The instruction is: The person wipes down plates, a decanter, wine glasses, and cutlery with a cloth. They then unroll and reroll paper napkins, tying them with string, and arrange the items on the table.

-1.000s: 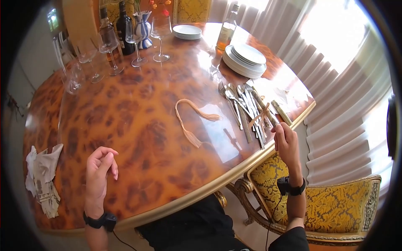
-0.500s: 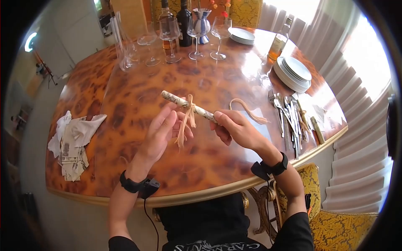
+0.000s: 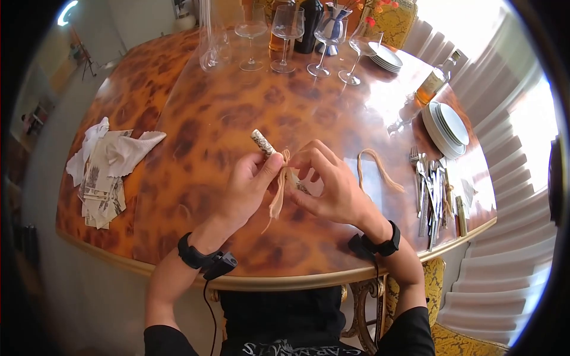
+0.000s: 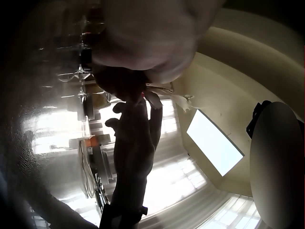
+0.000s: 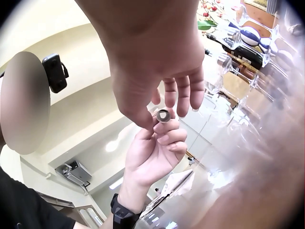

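A patterned paper roll (image 3: 260,141) is held slantwise over the table, with a peach cloth tie (image 3: 276,204) knotted round its middle, ends hanging down. My left hand (image 3: 246,184) grips the roll, thumb on top beside the knot. From the other side my right hand (image 3: 335,184) pinches at the tie with curled fingers, partly hiding the knot. The right wrist view shows the roll's hollow end (image 5: 163,116) between both hands. A second peach tie (image 3: 380,169) lies looped on the table to the right.
Cutlery (image 3: 433,190) lies in a heap at the right, near another roll (image 3: 461,215). Behind it are stacked plates (image 3: 442,130) and a bottle (image 3: 432,86). Wine glasses (image 3: 288,26) stand along the back. Cloths and printed papers (image 3: 104,178) lie at the left.
My right hand has brought the tied roll from the cutlery heap to the middle. My left hand now grips it, and the right has shifted from its end to the tie.
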A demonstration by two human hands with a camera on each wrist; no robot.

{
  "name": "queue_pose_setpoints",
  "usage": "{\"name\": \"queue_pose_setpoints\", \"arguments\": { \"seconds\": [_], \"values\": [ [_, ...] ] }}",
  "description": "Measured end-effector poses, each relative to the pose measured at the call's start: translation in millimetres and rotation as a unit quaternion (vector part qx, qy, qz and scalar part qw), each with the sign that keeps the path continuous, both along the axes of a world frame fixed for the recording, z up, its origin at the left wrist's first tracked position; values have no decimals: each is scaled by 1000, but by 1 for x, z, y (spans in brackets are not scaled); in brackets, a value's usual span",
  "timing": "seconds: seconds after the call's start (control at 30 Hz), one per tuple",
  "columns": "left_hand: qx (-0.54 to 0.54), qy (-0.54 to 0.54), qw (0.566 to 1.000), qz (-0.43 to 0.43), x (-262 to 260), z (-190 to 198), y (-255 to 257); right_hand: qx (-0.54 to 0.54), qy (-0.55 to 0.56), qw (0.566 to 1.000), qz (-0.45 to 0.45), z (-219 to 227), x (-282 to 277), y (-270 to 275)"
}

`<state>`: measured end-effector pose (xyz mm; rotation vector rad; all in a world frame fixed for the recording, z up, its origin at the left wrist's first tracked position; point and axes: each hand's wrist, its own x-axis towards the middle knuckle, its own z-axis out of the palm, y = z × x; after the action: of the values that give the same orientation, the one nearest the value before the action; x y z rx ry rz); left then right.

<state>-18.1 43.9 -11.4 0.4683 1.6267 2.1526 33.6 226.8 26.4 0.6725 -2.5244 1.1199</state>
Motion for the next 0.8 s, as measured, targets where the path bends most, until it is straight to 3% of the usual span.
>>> {"name": "queue_pose_setpoints", "arguments": {
  "seconds": [0.07, 0.13, 0.37, 0.43, 0.6, 0.67, 0.8],
  "values": [
    [-7, 5, 1000, 12, 5, -1, 2, -8, 28, 1000, 5, -3, 0, 2],
    [4, 41, 998, -52, 8, -6, 1, -13, 56, 998, 11, -4, 1, 2],
    [-62, 96, 993, 32, 0, -13, -5, -113, -76, 989, -63, -8, 5, 3],
    [-45, 79, 994, 57, -6, -9, -8, -234, -150, 960, -30, -2, 8, -1],
    [-11, 60, 996, 67, -10, 6, -21, -336, -197, 918, 72, 48, 15, 14],
    [44, 28, 999, 14, -1, 13, -20, -386, -187, 902, 47, 53, 6, 13],
    [45, 19, 999, 17, 1, 10, -19, -398, -224, 889, 30, 58, 6, 8]
  ]
}}
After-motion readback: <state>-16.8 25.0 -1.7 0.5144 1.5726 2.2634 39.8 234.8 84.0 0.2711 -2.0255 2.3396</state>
